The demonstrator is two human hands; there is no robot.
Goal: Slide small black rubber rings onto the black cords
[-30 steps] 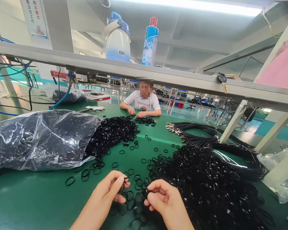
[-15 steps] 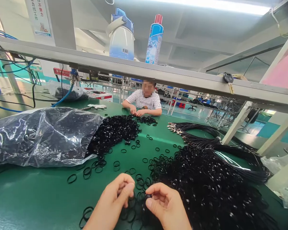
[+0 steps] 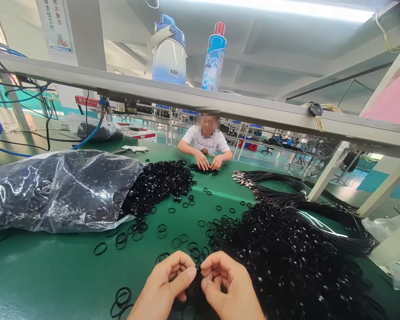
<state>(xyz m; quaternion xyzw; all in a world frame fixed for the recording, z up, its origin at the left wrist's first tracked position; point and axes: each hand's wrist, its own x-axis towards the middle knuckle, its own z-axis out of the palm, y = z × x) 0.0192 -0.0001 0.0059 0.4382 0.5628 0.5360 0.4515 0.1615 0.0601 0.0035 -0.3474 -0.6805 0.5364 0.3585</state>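
Note:
My left hand and my right hand meet at the bottom middle, fingertips pinched together on small black rubber rings. A large heap of the same black rings lies just right of my right hand on the green table. Loose rings are scattered in front of and left of my left hand.
A clear plastic bag spills a second ring heap at the left. Coiled black cables lie at the right. A person in a striped shirt works across the table. A metal shelf rail carries a jug and spray can.
My two hands have drawn closer together and slightly toward me, fingertips now touching. The person opposite has shifted right and lowered both hands onto rings.

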